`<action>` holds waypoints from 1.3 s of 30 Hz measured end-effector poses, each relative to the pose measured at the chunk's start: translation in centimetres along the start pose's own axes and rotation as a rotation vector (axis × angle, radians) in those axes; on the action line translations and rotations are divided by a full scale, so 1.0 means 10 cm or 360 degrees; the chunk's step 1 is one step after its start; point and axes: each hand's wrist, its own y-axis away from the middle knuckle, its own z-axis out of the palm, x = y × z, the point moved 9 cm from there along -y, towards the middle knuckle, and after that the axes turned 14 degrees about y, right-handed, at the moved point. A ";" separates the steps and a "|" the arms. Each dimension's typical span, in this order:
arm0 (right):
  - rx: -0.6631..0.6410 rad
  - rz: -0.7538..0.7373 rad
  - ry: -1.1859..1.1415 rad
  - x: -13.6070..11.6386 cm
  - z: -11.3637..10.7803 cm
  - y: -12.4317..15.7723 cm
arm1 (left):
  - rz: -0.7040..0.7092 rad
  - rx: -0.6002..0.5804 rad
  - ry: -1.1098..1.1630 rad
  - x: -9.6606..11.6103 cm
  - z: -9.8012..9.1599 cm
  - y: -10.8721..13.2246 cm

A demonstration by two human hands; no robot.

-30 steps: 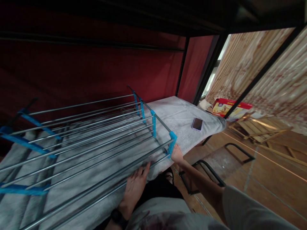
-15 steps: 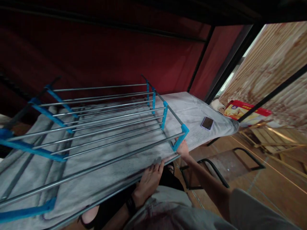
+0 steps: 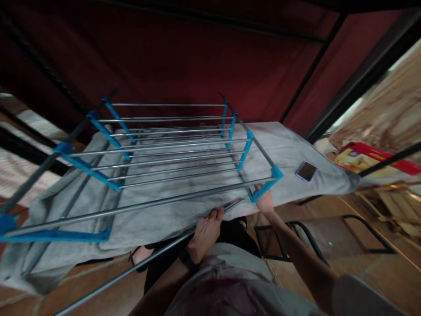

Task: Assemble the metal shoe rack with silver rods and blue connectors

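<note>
A rack (image 3: 184, 193) of grey metal tubes joined by blue plastic brackets lies across a grey cloth. My left hand (image 3: 207, 230) is closed over a loose metal tube (image 3: 151, 259), its fingers curled on the upper side. This tube slants over the cloth's near edge, with its right tip close to the front right bracket but apart from it. My right hand (image 3: 264, 202) grips the lower end of that blue plastic bracket (image 3: 263, 191); its fingers are partly hidden behind the bracket.
The grey cloth (image 3: 279, 153) covers a bed-like surface with dark metal posts. A phone (image 3: 306, 171) lies on it at the right. Beyond are a red and yellow box (image 3: 368, 160) and a dark-framed chair (image 3: 332, 237). A red curtain-like sheet (image 3: 184, 66) hangs behind.
The view has turned, so the rack appears farther right. The loose tube's left part has swung out past the cloth's near edge. My right hand stays at the bracket.
</note>
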 end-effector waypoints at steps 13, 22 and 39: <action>-0.0263 0.0436 -0.1060 0.34 0.31 0.32 | 0.0279 0.0158 0.0026 0.30 -0.03 -0.12; -0.0249 0.0433 -0.1167 0.30 0.34 0.54 | 0.0156 0.0250 0.0104 0.17 -0.07 -0.14; -0.0246 0.0531 -0.1187 -0.15 -0.10 0.48 | 0.0145 0.0111 -0.0086 0.07 0.09 -0.40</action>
